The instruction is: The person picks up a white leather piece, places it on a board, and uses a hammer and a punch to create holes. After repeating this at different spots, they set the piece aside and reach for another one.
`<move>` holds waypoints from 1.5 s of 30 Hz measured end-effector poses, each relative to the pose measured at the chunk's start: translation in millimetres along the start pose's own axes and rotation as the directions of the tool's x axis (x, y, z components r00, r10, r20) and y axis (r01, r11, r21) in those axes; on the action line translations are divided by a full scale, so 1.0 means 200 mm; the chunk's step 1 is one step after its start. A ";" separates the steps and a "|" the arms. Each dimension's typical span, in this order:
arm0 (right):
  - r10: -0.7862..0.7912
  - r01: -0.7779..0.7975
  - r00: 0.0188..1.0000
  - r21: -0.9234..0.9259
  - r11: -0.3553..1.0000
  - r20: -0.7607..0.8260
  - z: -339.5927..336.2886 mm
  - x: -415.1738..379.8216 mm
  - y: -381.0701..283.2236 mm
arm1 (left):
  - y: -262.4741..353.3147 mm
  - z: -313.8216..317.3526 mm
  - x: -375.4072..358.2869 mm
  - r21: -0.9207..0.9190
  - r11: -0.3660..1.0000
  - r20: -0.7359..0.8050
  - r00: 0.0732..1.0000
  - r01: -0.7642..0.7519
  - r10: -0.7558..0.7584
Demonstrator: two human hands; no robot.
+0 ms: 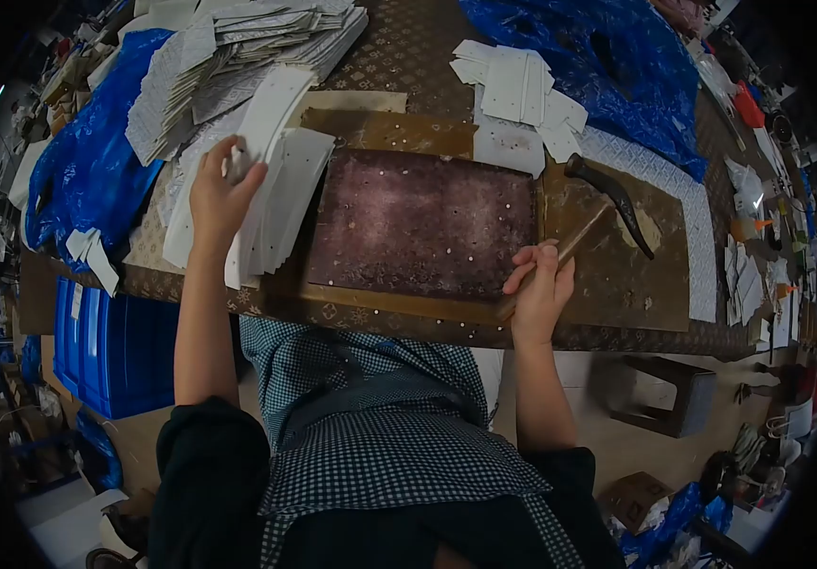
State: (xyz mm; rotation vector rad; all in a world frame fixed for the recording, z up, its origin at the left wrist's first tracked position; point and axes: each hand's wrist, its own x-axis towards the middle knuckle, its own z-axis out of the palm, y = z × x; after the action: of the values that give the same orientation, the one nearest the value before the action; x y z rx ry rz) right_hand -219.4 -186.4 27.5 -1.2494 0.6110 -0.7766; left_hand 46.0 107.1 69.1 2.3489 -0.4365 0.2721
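My left hand [221, 197] is over a fanned stack of white strips [280, 204] at the left of the work board. Its thumb and fingers curl around a small greyish thing that I cannot make out. In my right hand [543, 292] is a flat wooden stick [582, 230], slanting up and to the right. That hand is closed by the near right corner of a dark reddish-brown board [427, 223], dotted with pale specks. A dark curved tool handle [622, 204] lies right of the board, beyond my right hand.
Patterned pale pieces [238, 57] are piled at the back left. More white pieces [517, 85] lie at the back right. Blue plastic sheets [607, 66] cover both far sides. A blue crate [110, 346] stands below the table's left edge, an open box [664, 394] below its right.
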 end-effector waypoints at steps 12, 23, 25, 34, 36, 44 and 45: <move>-0.036 0.036 0.999 0.001 0.999 -0.022 0.00 0.00 0.03 | 0.40 0.36 -0.21 -0.319 0.868 0.600 0.627 -0.381 0.496; 0.139 -0.079 0.935 -0.192 0.978 0.326 0.26 -0.06 -0.04 | 0.20 0.39 -0.35 -0.608 0.793 0.162 0.984 0.042 0.072; 0.168 -0.084 0.931 -0.257 0.963 0.325 0.29 -0.06 -0.01 | 0.16 0.36 -0.36 -0.436 0.898 0.077 0.991 -0.063 0.107; 0.163 -0.089 0.951 -0.273 0.958 0.261 0.31 -0.06 0.02 | 0.24 0.43 -0.29 -0.592 0.801 0.250 0.965 0.085 0.083; 0.165 -0.091 0.952 -0.277 0.957 0.258 0.31 -0.06 0.03 | 0.26 0.47 -0.27 -0.578 0.816 0.216 0.966 0.008 0.144; 0.170 -0.102 0.951 -0.259 0.961 0.257 0.31 -0.06 0.02 | 0.26 0.49 -0.25 -0.539 0.841 0.231 0.952 -0.049 0.203; 0.172 -0.104 0.951 -0.257 0.961 0.259 0.31 -0.06 0.02 | 0.27 0.49 -0.25 -0.530 0.846 0.223 0.951 -0.066 0.214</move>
State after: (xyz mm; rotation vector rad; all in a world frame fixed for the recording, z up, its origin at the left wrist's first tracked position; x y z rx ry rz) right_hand -177.0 -139.6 36.9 -1.4904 0.5657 -0.4051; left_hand -13.9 14.4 17.0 1.8228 -0.7224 -0.1047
